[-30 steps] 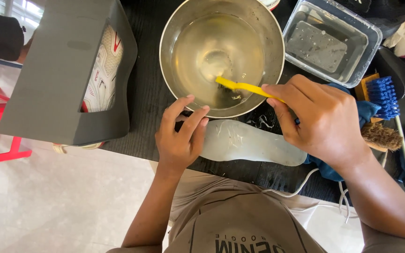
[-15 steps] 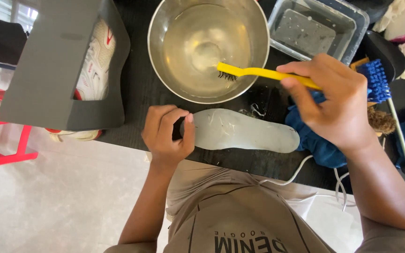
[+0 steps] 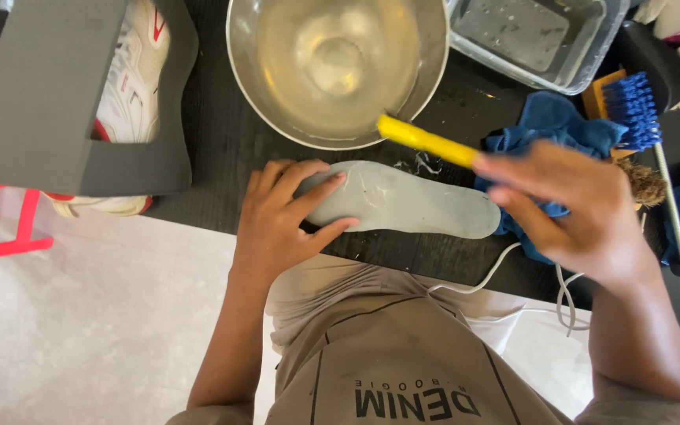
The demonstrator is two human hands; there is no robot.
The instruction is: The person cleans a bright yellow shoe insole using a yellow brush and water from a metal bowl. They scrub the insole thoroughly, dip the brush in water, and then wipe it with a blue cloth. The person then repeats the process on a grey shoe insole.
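grey insole (image 3: 403, 201) flat, wet-looking | left hand (image 3: 281, 224) pressing | right hand (image 3: 584, 208) pinching yellow brush (image 3: 426, 140)

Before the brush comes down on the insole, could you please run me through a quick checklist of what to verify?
1. Insole lies flat on the black table: ok.
2. Left hand pins the insole's end, fingers spread on it: ok.
3. Right hand grips the yellow brush: ok, though blurred.
4. Bristles wet and clean: cannot tell, the head is not visible.
5. Metal bowl within reach, liquid inside: ok.
6. White lace trails near the insole's far end: not ok, may snag.
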